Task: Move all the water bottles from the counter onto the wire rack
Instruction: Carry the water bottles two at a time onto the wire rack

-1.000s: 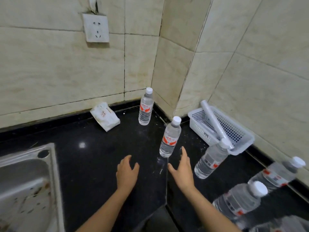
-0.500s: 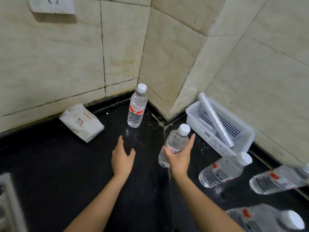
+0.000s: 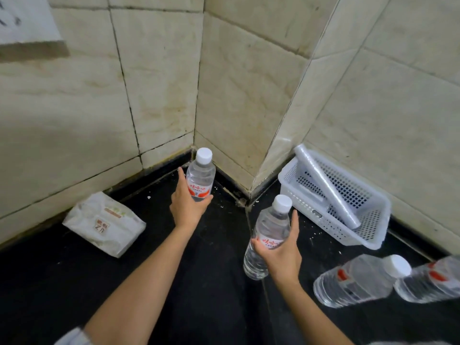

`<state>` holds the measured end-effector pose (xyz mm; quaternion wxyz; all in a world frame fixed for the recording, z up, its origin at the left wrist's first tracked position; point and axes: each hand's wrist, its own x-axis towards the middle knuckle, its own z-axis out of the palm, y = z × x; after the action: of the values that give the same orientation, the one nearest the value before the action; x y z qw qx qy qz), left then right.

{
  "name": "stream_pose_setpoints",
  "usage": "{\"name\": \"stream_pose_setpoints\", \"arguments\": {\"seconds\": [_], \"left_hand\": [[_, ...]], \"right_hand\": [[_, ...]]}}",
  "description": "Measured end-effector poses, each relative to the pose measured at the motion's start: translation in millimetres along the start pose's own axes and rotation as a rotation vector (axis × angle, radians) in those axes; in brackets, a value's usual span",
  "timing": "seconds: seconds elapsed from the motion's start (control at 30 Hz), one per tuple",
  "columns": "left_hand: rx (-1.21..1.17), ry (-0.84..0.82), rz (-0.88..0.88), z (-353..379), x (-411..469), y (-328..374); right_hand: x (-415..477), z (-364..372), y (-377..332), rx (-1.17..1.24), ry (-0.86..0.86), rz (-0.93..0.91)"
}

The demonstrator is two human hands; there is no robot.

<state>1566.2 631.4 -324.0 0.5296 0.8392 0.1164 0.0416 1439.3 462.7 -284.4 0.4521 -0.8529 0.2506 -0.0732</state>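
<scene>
One bottle (image 3: pixel 356 280) near white basket (image 3: pixel 368 227).

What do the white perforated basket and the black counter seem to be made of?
White perforated basket: probably moulded plastic, matte; thin walls with a regular grid of holes.
Black counter: probably polished stone; dark, with pale speckles and a straight seam.

1. Clear plastic water bottle lying flat (image 3: pixel 433 282), front-right of the white perforated plastic basket (image 3: pixel 371 222): cut by the right edge, blurred, label unreadable.
2. Second lying clear bottle (image 3: pixel 353 282), in front of the basket: blurred, print illegible.
3. Upright clear bottle (image 3: pixel 200 175), left of the basket: base hidden behind the left hand (image 3: pixel 186 207).
4. Tilted clear bottle (image 3: pixel 271 222), just left of the basket: label partly covered by the right hand (image 3: pixel 281 255).
5. White wall plate (image 3: pixel 25 18), far upper left of the basket: cut by two edges.
</scene>
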Motion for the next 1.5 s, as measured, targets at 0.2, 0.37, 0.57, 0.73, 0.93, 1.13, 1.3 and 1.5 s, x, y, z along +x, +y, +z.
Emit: {"name": "stream_pose_setpoints", "arguments": {"seconds": [0.2, 0.37, 0.57, 0.73, 0.93, 1.13, 1.3, 1.5], "left_hand": [[-0.157, -0.015, 0.033, 7, 6, -5], [-0.146, 0.038, 0.008, 4, -26, -2], [-0.12, -0.004, -0.039, -5, -111, -1], [-0.121, -0.092, -0.079, -12, -190, 9], [-0.134, -0.194, -0.066, -8, -288, 22], [-0.163, -0.354, 0.065, 2, -395, 43], [-0.168, -0.522, 0.198, 17, -496, 53], [-0.24, -0.788, 0.34, 36, -606, 77]], "right_hand": [[2, 6, 2, -0.05, 0.009, 0.012], [-2, 4, 3, -0.014, 0.029, 0.043], [-24, -14, 7, 0.005, -0.025, 0.01], [-67, -41, 30, -0.055, -0.053, -0.016], [-138, -110, 80, -0.088, -0.036, -0.006], [-233, -200, 134, -0.02, 0.183, 0.052], [-335, -275, 185, 0.002, 0.411, 0.134], [-441, -353, 230, 0.002, 0.654, 0.201]]}}
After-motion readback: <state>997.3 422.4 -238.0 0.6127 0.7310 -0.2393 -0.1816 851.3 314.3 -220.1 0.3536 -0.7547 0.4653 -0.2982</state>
